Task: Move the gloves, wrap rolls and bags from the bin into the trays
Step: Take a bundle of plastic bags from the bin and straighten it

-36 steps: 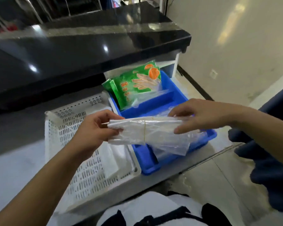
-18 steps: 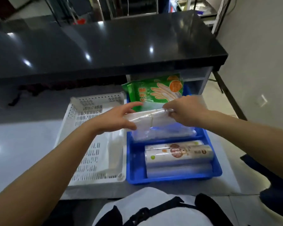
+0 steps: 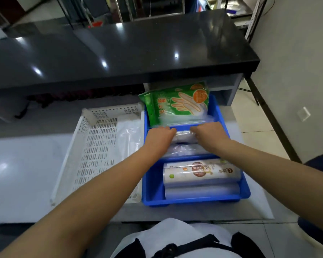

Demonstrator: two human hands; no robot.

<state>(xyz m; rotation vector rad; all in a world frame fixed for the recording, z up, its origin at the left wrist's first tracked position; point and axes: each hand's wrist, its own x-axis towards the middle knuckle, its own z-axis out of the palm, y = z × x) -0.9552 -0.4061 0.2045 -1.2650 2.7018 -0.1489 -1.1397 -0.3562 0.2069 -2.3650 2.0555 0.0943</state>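
1. The fingers of the left hand (image 3: 159,136) were curled down over the left end of the bundle of clear bags (image 3: 183,135). The fingers of the right hand (image 3: 210,134) were curled over its right end. The fingertips themselves were hidden.
2. The bundle lay in the middle compartment of the blue bin (image 3: 194,201), on top of more clear plastic.
3. In the far compartment of the bin stood the green glove packs (image 3: 177,105), leaning back. They showed a drawing of a glove and an orange circle. The writing on them was too blurred to read.
4. In the near compartment lay the wrap rolls (image 3: 199,173). The top roll carried a brown round label with a cartoon animal and a green dot. The characters were upside down and I could not read them.
5. The white tray (image 3: 99,146) touched the left side of the bin, with a clear bag (image 3: 131,135) inside it.
6. Behind the bin stood a black counter (image 3: 119,53).
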